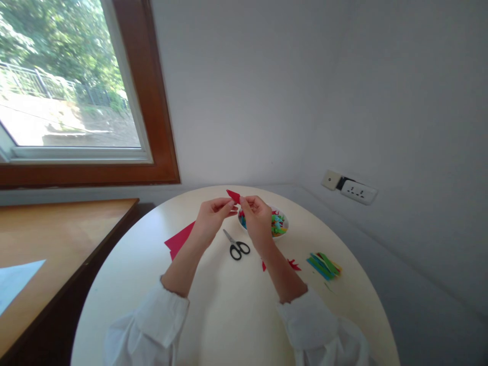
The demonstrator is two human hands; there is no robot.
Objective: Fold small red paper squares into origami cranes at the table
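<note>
A small folded piece of red paper (233, 195) is held up above the far half of the round table. My left hand (213, 216) pinches its lower left part, and my right hand (258, 216) pinches its right end. Just below the hands lie scissors (237, 246) with black handles, blades pointing up and left. Behind my right hand is a white bowl (286, 229) of colourful paper bits, partly hidden. Red paper sheets (180, 240) lie beside my left forearm, which covers part of them.
Red paper scraps (293, 265) lie by my right forearm. Farther right is a pile of green, blue and yellow paper strips (324, 266). The round white table (224, 315) stands near a wall with a power socket (358, 191). A wooden table (76, 223) is at left.
</note>
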